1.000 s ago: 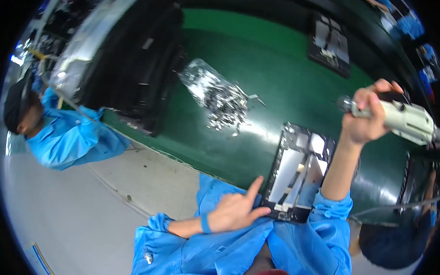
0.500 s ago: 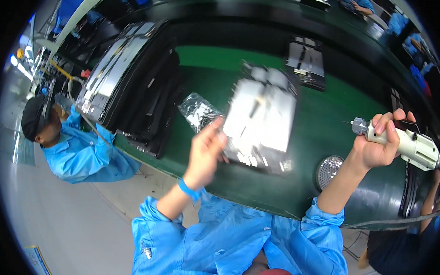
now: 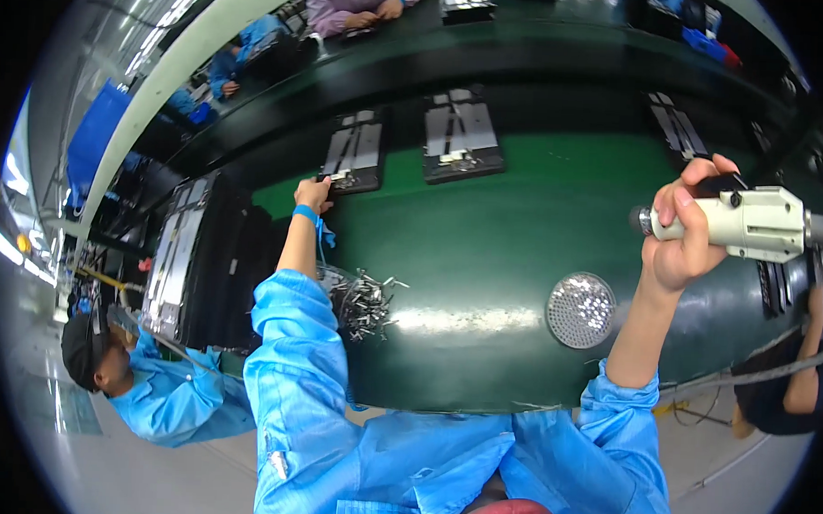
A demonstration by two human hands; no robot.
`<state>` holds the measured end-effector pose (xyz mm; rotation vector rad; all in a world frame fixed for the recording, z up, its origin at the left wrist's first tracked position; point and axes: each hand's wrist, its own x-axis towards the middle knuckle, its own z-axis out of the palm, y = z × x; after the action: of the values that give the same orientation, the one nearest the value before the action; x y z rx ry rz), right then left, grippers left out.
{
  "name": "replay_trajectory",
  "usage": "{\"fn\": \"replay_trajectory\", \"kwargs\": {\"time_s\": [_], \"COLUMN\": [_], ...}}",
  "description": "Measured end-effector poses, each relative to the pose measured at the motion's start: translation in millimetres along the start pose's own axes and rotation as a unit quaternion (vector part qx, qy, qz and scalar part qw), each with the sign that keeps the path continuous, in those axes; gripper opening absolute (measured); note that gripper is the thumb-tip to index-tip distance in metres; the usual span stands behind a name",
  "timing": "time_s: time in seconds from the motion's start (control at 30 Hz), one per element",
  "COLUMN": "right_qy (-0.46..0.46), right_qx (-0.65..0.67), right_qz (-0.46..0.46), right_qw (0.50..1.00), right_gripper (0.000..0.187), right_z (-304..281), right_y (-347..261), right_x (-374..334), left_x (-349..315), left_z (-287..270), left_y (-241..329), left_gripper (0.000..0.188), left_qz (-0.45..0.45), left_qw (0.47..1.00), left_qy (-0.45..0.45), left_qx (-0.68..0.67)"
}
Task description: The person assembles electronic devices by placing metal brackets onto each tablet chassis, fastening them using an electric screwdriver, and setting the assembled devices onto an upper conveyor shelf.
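My left hand [image 3: 314, 195] reaches to the far left of the bench, its fingers closed on the near left corner of a flat silver-and-black device panel [image 3: 356, 151]. The panel lies on the green bench, with part of its corner hidden by the fingers. Wrapped in my right hand [image 3: 682, 232] is a cream electric screwdriver [image 3: 762, 224], held sideways above the bench with its tip pointing left. Another similar panel [image 3: 461, 136] lies to the right of the first. Below my right hand's side sits a round perforated dish [image 3: 580, 310] of small shiny parts.
A tall stack of panels [image 3: 221, 268] stands at the left. Small metal pieces [image 3: 366, 303] are heaped beside my left sleeve. A further panel [image 3: 677, 128] lies at the far right. One co-worker [image 3: 154, 375] sits at left, another person [image 3: 361, 6] across the bench.
My left hand and the panel have moved from mid-bench to the far left. The view has shifted, and my right hand still grips the screwdriver.
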<state>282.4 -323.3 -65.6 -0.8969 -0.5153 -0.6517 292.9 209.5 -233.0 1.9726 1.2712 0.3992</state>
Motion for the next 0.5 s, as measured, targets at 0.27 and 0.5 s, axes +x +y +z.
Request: {"fn": "replay_trajectory", "kwargs": {"time_s": [0.27, 0.5], "right_qy": [-0.121, -0.149], "right_qx": [-0.161, -0.015], "right_qz": [0.040, 0.138], "right_qw": [0.979, 0.979], "right_gripper": [0.045, 0.046], "right_z": [-83, -103], "right_y": [25, 40], "right_x": [-30, -81], "left_x": [-125, -68], "left_z": [128, 172], "left_y": [128, 133], "left_gripper": [0.072, 0.045], "left_qz": [0.231, -0.090], "left_qw": [0.940, 0.904], "left_qy": [-0.130, -0.408], "left_qx": [0.214, -0.092]}}
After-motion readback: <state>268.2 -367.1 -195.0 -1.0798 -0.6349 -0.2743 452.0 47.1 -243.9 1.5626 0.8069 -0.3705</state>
